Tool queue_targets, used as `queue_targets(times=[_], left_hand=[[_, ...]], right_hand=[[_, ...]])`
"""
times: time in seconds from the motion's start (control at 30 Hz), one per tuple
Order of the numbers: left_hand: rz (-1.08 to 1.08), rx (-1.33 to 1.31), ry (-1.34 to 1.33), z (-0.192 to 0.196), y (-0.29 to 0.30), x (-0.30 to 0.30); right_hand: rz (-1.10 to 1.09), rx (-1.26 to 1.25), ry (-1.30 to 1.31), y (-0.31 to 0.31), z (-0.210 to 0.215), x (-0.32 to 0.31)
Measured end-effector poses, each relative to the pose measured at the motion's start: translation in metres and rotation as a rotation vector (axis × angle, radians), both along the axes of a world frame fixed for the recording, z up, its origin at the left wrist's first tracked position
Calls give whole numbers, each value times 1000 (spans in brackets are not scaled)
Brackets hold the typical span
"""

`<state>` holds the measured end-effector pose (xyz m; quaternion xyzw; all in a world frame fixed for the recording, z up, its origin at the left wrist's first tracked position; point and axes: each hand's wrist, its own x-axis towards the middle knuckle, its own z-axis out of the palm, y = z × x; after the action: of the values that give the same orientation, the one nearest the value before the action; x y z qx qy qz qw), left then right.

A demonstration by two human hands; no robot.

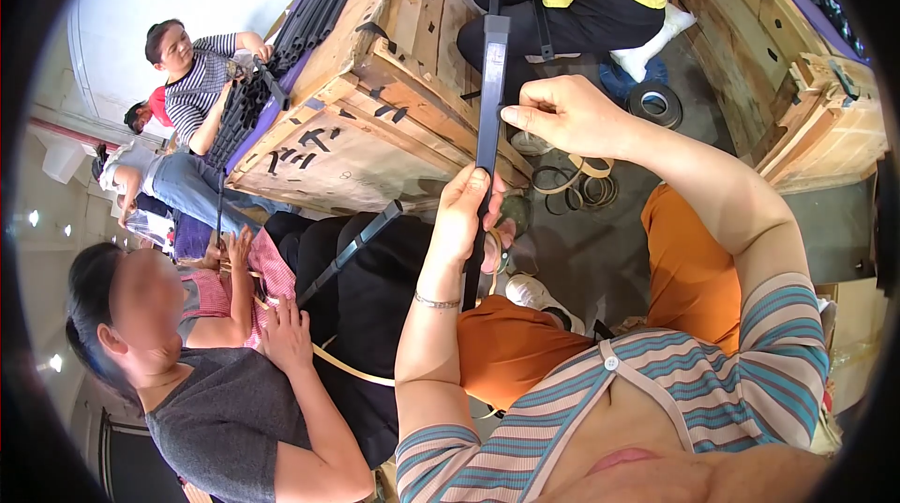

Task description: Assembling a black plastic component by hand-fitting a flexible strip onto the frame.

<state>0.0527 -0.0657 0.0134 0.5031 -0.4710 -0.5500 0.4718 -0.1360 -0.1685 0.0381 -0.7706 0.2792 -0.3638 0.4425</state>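
A long, flat black bar (pixel 489 119) stands nearly upright before me, with a dark grey sleeve-like cap at its upper end. My left hand (pixel 461 208) is wrapped round the bar below its middle. To the right of the bar, my right hand (pixel 562 114) is closed in a pinch. Its thumb tip comes close to the bar's side, over something small and dark that I cannot make out. Below my left hand, a tan strip (pixel 492 259) curves beside the bar's lower part.
A wooden crate (pixel 319 147) with many black tubes (pixel 309 11) stands ahead left; another wooden crate (pixel 806 119) is at right. Tape rolls (pixel 654 105) and looped bands (pixel 595 189) lie on the floor. A person in grey (pixel 225 400) sits close left, near a similar bar (pixel 352 248).
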Motion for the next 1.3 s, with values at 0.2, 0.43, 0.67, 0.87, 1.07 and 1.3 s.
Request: queue_targets(times=[0.2, 0.43, 0.67, 0.87, 1.07, 1.3], left_hand=[[-8, -5, -9, -1, -1, -1], [-13, -17, -13, -1, -1, -1], [-14, -17, -13, 0, -1, 0], [-26, -4, -10, 2, 2, -3], [66, -76, -197, 2, 4, -12], [106, -174, -238, 11, -3, -13]], right_hand=[[-3, -15, -1, 1, -1, -1], [-10, -11, 17, 0, 0, -2], [-7, -14, 37, 0, 0, 0], [16, 34, 57, -3, -1, -2], [-31, 72, 37, -12, -3, -3], [-15, 15, -74, -12, 3, -4]])
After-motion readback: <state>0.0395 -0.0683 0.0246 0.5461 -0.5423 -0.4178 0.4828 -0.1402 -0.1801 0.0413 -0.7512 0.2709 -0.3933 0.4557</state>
